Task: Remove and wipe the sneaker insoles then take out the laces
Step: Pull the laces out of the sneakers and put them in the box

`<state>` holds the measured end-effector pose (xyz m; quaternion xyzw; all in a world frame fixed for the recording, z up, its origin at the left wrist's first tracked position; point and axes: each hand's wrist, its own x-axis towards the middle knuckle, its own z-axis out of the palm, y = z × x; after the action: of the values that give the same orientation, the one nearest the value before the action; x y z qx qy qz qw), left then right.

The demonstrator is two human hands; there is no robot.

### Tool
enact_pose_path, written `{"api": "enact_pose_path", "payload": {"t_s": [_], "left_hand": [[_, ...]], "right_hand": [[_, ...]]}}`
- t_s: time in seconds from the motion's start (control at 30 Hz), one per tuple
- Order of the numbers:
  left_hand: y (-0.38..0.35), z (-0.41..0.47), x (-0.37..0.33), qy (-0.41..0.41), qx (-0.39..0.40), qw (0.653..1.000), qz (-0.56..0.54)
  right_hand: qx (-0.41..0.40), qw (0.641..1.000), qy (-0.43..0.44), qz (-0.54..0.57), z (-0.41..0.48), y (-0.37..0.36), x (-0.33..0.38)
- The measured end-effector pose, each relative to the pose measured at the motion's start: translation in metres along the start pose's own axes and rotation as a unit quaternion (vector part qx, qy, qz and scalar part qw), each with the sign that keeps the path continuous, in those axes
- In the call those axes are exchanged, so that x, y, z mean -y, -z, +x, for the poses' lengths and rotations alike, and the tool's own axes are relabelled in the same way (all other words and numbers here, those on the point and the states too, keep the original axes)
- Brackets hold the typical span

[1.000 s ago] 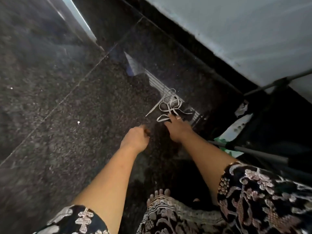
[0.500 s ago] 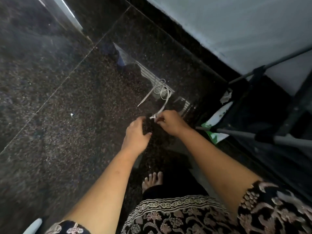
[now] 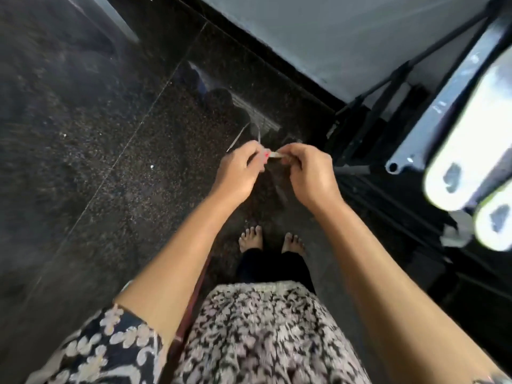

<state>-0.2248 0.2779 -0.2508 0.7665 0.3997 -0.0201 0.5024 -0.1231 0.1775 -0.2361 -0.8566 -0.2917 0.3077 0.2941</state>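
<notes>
two hands, one white lace

a short stretch of white lace [image 3: 274, 154] runs between both hands, held in the air above the dark speckled floor [image 3: 110, 162], with loose strands trailing off past the left knuckles toward the far side. the left hand [image 3: 239, 173] pinches one part with curled fingers; the right hand [image 3: 309, 173] pinches the other, just beside it. bare feet [image 3: 250, 239] stand near, below the hands. a dark metal rack [image 3: 363, 120] stands to the right, and at the right edge are two pale, blurred oblong shapes [image 3: 465, 134], too blurred to identify.
</notes>
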Motion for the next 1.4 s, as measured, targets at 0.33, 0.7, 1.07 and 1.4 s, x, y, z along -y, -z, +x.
{"api": "enact_pose_path", "payload": {"t_s": [0.33,0.7,1.07,1.4], "left_hand": [[0.089,-0.052,-0.185,-0.116,0.136,0.983,0.047],[0.117,-0.113,-0.275,-0.174,0.246,0.953,0.019],[0.045,-0.182,-0.37,-0.266,0.314,0.908,0.081],[-0.013,-0.27,-0.454,-0.339,0.377,0.858,0.079]], "right_hand": [[0.055,0.99,0.079,0.107,-0.089,0.14,0.105],[0.0,0.994,-0.065,0.088,-0.186,0.261,0.074],[-0.242,0.97,0.023,0.025,-0.273,0.316,0.087],[-0.251,0.956,0.046,0.147,-0.362,0.362,0.089]]}}
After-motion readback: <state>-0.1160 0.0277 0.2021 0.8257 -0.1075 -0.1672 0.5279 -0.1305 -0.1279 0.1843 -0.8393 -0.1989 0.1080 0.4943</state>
